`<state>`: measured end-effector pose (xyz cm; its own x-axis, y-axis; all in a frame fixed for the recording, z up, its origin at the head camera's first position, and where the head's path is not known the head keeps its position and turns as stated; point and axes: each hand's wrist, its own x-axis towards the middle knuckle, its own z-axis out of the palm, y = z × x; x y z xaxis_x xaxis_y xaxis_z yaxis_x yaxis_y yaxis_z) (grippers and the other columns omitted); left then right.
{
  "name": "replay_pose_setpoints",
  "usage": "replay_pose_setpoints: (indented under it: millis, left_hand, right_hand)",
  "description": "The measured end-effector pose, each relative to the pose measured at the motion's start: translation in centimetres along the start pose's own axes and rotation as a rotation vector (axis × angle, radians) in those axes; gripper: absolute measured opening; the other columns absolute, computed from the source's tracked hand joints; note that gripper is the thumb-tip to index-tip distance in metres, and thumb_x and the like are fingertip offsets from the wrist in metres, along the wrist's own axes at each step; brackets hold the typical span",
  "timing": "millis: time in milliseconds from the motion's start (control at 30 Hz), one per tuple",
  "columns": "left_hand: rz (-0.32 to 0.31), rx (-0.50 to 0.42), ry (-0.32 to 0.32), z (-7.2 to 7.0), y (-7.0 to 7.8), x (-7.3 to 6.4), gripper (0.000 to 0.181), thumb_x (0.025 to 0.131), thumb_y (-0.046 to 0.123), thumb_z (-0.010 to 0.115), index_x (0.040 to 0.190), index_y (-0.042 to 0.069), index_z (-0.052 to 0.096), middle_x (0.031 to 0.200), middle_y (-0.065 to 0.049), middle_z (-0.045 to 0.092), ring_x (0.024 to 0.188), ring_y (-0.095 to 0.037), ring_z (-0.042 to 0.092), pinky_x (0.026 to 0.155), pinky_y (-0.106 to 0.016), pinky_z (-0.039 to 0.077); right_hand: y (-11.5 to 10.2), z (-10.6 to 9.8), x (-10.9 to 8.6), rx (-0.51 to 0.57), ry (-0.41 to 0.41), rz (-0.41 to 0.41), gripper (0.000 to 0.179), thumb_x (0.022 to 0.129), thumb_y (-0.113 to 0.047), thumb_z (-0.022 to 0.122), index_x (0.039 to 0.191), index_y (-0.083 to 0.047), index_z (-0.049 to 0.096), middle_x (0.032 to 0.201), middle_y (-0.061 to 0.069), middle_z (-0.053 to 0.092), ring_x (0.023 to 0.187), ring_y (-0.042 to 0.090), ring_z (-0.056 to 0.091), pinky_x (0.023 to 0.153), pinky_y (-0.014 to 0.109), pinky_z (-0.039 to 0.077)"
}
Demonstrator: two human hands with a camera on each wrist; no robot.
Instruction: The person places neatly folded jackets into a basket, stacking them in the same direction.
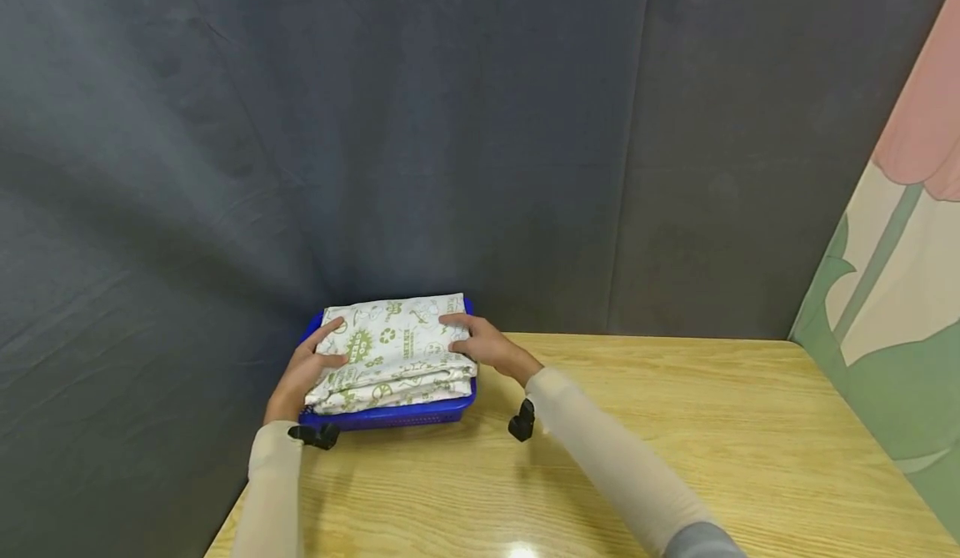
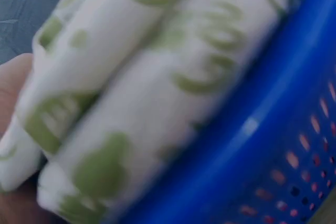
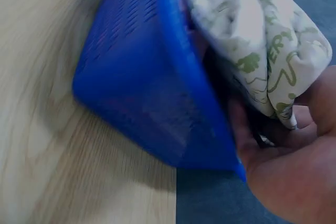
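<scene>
A folded white cloth with green print (image 1: 401,337) lies on more of the same folded fabric in a blue plastic basket (image 1: 401,418). My left hand (image 1: 302,374) grips its left side, thumb on top; the left wrist view shows the folded edges (image 2: 142,77) close up, with only part of the hand at the border. On the opposite side, my right hand (image 1: 491,348) holds the cloth's right edge. Its fingers curl under a bunched corner (image 3: 273,61) in the right wrist view, some of them between fabric and basket wall (image 3: 152,98).
The basket stands on a light wooden table (image 1: 660,424), at its back left. A dark grey curtain (image 1: 450,141) hangs right behind and to the left. A wall with a painted flower (image 1: 892,291) borders the table on the right.
</scene>
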<state>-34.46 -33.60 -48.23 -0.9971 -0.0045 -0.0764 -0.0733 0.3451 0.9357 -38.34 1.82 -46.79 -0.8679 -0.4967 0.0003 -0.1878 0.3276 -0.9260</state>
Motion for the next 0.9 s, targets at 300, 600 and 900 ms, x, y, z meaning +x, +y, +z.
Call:
replay_pose_setpoints:
  millis: [300,600,900]
  left_hand:
    - [0.081,0.153,0.033,1.0,-0.5,0.2,0.079,0.102,0.005,0.067,0.17,0.014,0.027,0.179,-0.019,0.009,0.165,-0.047,-0.002,0.127,-0.07,0.022]
    - [0.038,0.296,0.093,0.5,0.8,0.2,0.067,0.103,0.005,0.062,0.165,0.006,0.037,0.173,-0.031,0.021,0.143,-0.05,0.04,0.095,-0.053,0.046]
    - [0.192,0.555,0.044,2.3,3.4,0.2,0.057,0.107,0.013,0.057,0.159,-0.006,0.043,0.175,-0.033,0.005,0.162,-0.054,-0.007,0.126,-0.076,0.008]
  right_hand:
    - [-0.2,0.2,-0.5,-0.486,0.179,-0.089,0.033,0.096,-0.015,0.078,0.129,-0.015,0.077,0.113,0.009,0.072,0.098,0.022,0.049,0.09,0.039,0.04]
    - [0.3,-0.9,-1.0,-0.407,0.143,-0.117,0.027,0.099,-0.014,0.072,0.126,-0.011,0.077,0.128,0.017,0.066,0.127,0.039,0.052,0.102,0.053,0.047]
    - [-0.6,-0.1,-1.2,-0.448,0.177,-0.18,0.041,0.107,-0.024,0.063,0.143,-0.005,0.062,0.167,0.021,0.038,0.156,0.043,0.034,0.124,0.061,0.036]
